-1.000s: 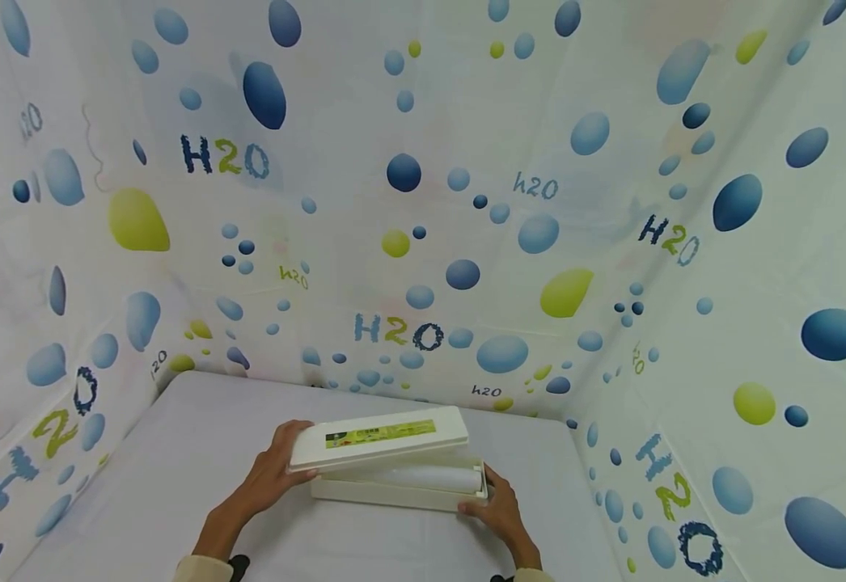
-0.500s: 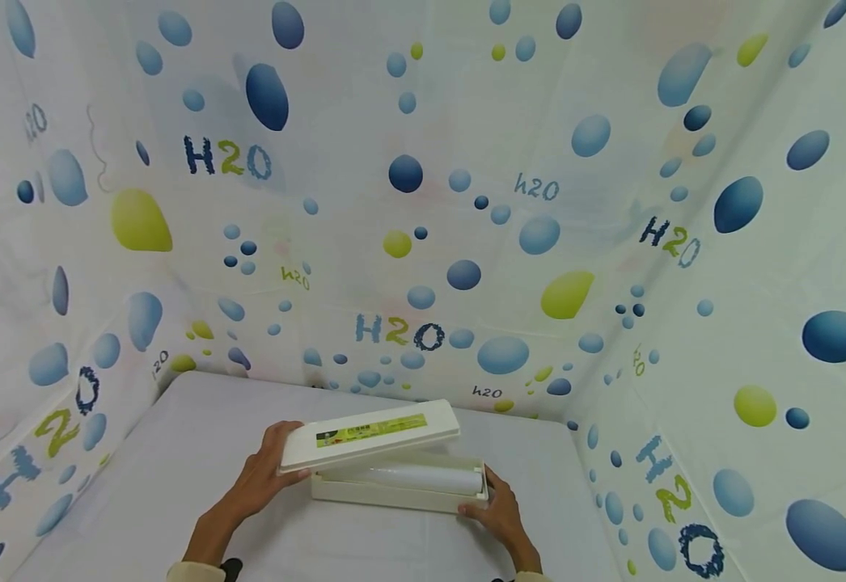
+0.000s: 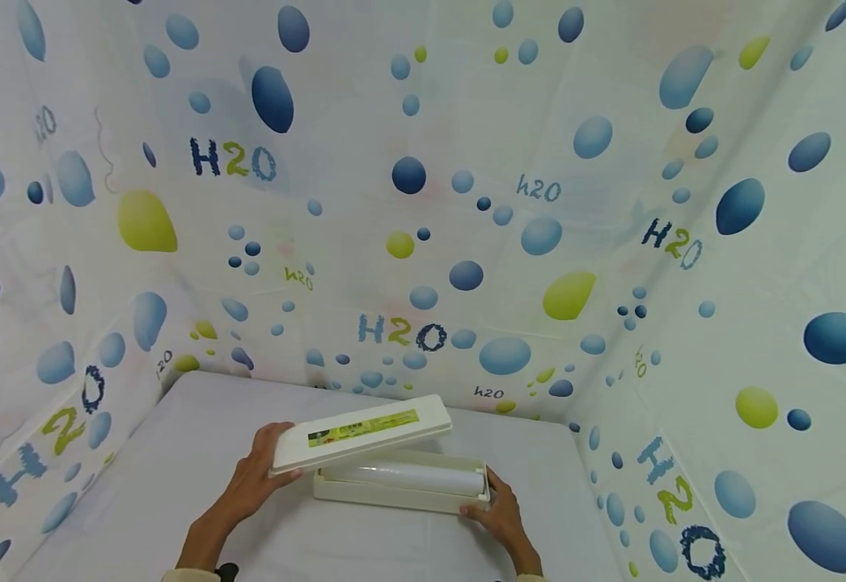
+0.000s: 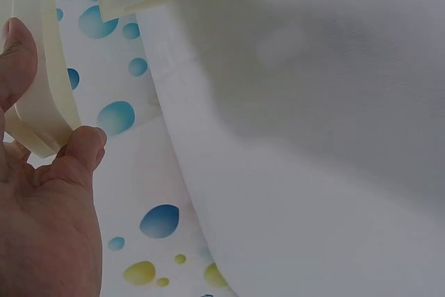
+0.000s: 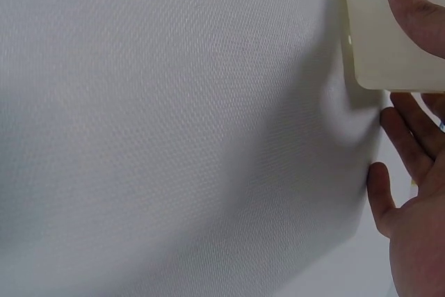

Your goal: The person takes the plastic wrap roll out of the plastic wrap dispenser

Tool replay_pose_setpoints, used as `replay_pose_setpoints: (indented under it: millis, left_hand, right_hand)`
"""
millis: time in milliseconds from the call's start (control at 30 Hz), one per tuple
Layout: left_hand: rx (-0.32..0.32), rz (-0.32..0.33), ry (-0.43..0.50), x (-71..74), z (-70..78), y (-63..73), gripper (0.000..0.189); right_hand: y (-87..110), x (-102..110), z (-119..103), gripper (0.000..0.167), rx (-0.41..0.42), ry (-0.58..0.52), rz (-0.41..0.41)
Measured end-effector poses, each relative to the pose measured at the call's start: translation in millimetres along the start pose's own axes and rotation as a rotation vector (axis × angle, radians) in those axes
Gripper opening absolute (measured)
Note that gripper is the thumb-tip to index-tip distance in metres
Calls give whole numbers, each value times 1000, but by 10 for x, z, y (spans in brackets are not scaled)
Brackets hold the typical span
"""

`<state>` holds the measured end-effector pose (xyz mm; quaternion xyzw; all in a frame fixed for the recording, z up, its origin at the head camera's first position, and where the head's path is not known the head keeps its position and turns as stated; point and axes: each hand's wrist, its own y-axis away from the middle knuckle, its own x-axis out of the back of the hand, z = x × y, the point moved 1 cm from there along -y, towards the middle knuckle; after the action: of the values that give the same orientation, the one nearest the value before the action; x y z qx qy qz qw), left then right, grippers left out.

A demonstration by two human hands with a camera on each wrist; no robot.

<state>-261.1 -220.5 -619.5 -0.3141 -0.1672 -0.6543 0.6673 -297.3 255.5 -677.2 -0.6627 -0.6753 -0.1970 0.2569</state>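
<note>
My left hand (image 3: 250, 477) grips the left end of a long cream-white lid (image 3: 430, 414) with a green label. Tilted, its right end higher, the lid hangs above the left part of a cling film box (image 3: 387, 495). Inside the box lies a shiny roll of cling film (image 3: 437, 477), its left end partly covered by the lid. My right hand (image 3: 501, 513) holds the box's right end, thumb on the front. In the left wrist view thumb and fingers pinch the lid (image 4: 49, 81). The right wrist view has the thumb on the box wall (image 5: 382, 33).
The box stands on a white-covered table (image 3: 365, 546). Around the table's back and sides hangs a white curtain (image 3: 350, 202) printed with blue and green drops and "H2O" lettering.
My left hand has carried the lid left and slightly up, so more of the cling film roll shows. The right hand and the box have stayed almost in place.
</note>
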Motion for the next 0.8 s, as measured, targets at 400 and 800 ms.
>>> replay_pose_setpoints:
  millis: [400, 800]
  left_hand:
    - [30, 16, -10, 26, -20, 90, 79]
    - [48, 54, -28, 102, -91, 182, 80]
  right_hand:
    - [32, 29, -76, 100, -7, -10, -8]
    - [37, 30, -78, 100, -21, 0, -3]
